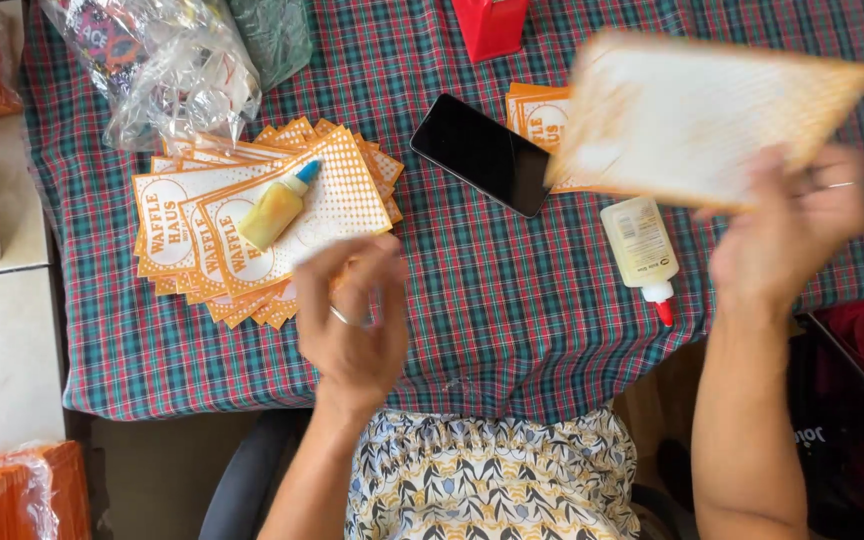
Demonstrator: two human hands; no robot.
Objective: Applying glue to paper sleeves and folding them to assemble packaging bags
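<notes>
My right hand [787, 235] grips an orange-and-white paper sheet [702, 115], raised and blurred above the table's right side. My left hand [352, 315] hovers over the near edge of a fanned stack of orange-and-white printed paper sheets [337, 195], its fingers loosely curled and blurred; whether it holds a sheet I cannot tell. A small yellow glue bottle with a blue cap [277, 208] lies on that stack. A second, pale glue bottle with a red tip [642, 250] lies on the plaid tablecloth [512, 300] below the raised sheet.
A black phone [482, 153] lies face up mid-table. Another small stack of orange sheets [537, 115] sits behind it. A red box [490, 25] and crumpled plastic bags [162, 60] stand at the far edge. Orange packs [22, 495] lie on the floor at left.
</notes>
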